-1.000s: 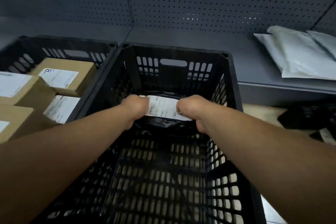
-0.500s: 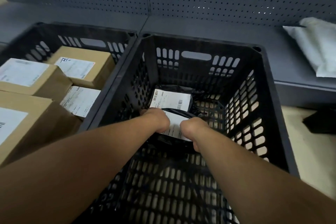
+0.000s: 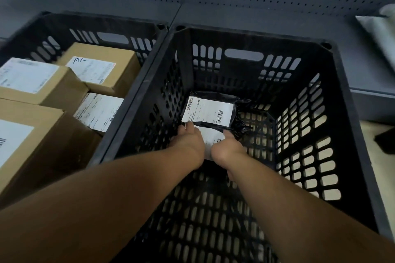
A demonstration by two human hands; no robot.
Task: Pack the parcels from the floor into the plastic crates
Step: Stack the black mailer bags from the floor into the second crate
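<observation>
Both my arms reach down into the right black plastic crate (image 3: pixel 245 35). My left hand (image 3: pixel 189 144) and my right hand (image 3: pixel 226 150) grip the two sides of a black-bagged parcel (image 3: pixel 210 137), whose white label shows between them. It is low in the crate, at or just above the slotted floor; I cannot tell if it touches. Just behind it a second black-bagged parcel (image 3: pixel 208 111) with a barcoded white label lies on the crate floor.
The left black crate (image 3: pixel 96 18) stands flush against the right one and holds several labelled cardboard boxes (image 3: pixel 102 70). White poly mailers (image 3: pixel 378 25) lie on the grey shelf at the right. A dark object (image 3: pixel 386 141) sits on the floor beside the crate.
My hands have carried the parcel from rim height down to the bottom of the crate, in front of the other black parcel. My head has leaned closer over the crate.
</observation>
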